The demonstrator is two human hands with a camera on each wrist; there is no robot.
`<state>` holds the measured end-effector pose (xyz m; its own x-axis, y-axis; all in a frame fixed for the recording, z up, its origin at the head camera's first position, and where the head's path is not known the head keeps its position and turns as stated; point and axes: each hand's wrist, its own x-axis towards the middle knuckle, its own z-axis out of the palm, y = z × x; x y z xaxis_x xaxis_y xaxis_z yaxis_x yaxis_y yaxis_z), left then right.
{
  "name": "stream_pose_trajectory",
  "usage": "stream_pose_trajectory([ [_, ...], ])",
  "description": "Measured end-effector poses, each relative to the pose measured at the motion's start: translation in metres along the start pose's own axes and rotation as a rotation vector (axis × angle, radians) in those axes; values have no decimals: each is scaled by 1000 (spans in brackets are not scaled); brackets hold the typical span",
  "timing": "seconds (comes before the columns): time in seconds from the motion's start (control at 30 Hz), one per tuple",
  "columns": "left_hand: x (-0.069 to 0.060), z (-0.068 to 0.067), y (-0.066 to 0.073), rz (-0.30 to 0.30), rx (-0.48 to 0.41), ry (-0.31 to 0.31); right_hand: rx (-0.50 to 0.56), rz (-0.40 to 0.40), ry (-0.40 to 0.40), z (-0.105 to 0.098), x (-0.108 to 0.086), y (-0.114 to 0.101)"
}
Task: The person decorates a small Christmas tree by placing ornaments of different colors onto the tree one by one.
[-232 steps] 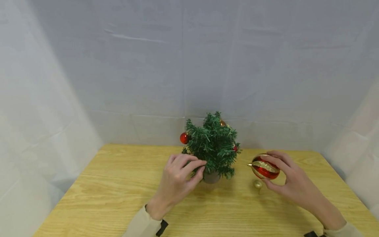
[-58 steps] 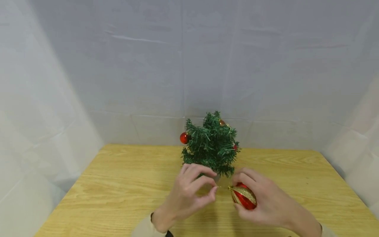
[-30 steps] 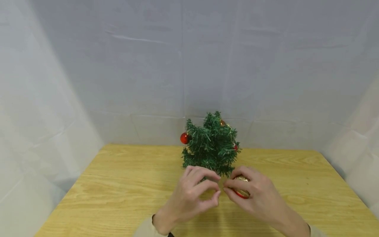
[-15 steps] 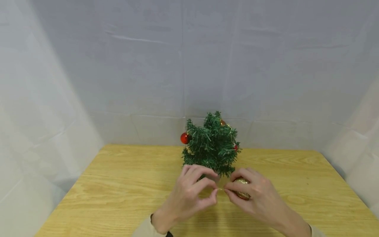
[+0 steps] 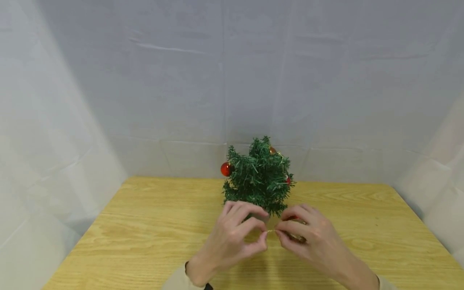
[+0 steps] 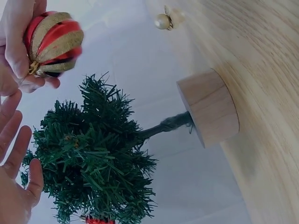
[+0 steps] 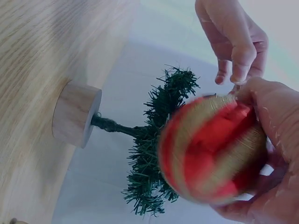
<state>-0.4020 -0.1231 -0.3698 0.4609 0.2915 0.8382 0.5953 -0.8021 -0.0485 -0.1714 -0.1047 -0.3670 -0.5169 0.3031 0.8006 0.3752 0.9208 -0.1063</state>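
Observation:
In front of the small Christmas tree (image 5: 259,173), my right hand (image 5: 319,237) holds a large red-and-gold striped bauble (image 7: 210,149). Its fingers wrap the ball while thumb and forefinger pinch near the cap. The left hand (image 5: 232,237) pinches the other end of a thin gold string (image 5: 271,231) between thumb and forefinger, its remaining fingers spread. The string runs short and level across the gap between both hands. From the head, most of the bauble is hidden behind the right fingers; the left wrist view shows its gold cap (image 6: 33,68).
The tree stands on a round wooden base (image 6: 210,107) on the wooden table (image 5: 145,225). A red bauble (image 5: 226,169) hangs at its left, an orange one (image 5: 272,150) near the top, another red one (image 5: 288,181) at right. A small pearly gold ball (image 6: 163,21) lies on the table.
Since the oldest frame, the left hand has left the tree's branches and the bauble has come leftward to it. Lately the right fingertips closed near the cap, and the bauble has turned slightly.

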Motion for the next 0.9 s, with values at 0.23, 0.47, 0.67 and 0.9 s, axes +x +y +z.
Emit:
stream_pose_trajectory([
  [0.23,2,0,2,-10,-23,21,-14,-23,69,3,-1,1],
  [0.47,0,-3,1,-25,-32,-29,117,-21,37,9,-2,5],
  [0.67,-1,-2,1,-34,-50,-48,258,49,-50,13,-6,2],
  [0.9,-1,-4,1,-50,-81,-50,331,83,-78,19,-7,2],
])
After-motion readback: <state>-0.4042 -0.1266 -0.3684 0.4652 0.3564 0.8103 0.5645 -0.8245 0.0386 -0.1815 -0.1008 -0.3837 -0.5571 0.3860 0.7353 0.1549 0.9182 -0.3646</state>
